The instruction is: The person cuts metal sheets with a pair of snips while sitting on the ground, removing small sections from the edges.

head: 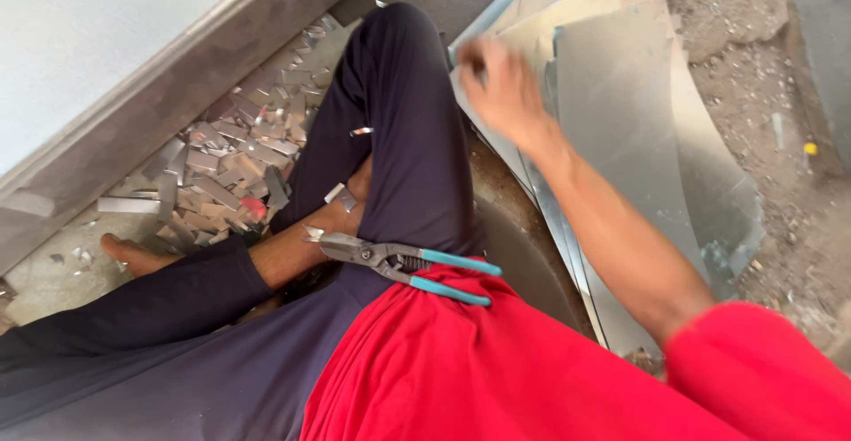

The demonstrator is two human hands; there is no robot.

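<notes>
My right hand (501, 91) reaches out to a stack of thin grey metal sheets (620, 104) lying on the floor to my right. The hand is blurred and rests at the stack's near left edge; its fingers look curled, but whether they grip a sheet is unclear. A pair of tin snips (399, 264) with teal handles lies on my lap, jaws pointing left, with no hand on it. My left hand is out of view. I sit cross-legged in dark trousers (408, 140) and a red shirt (496, 370).
A heap of small cut metal strips (230, 162) covers the floor to the left of my legs, beside a grey wall base (133, 113). My bare foot (133, 255) lies near the heap. Dirt and rubble (753, 60) lie beyond the sheets on the right.
</notes>
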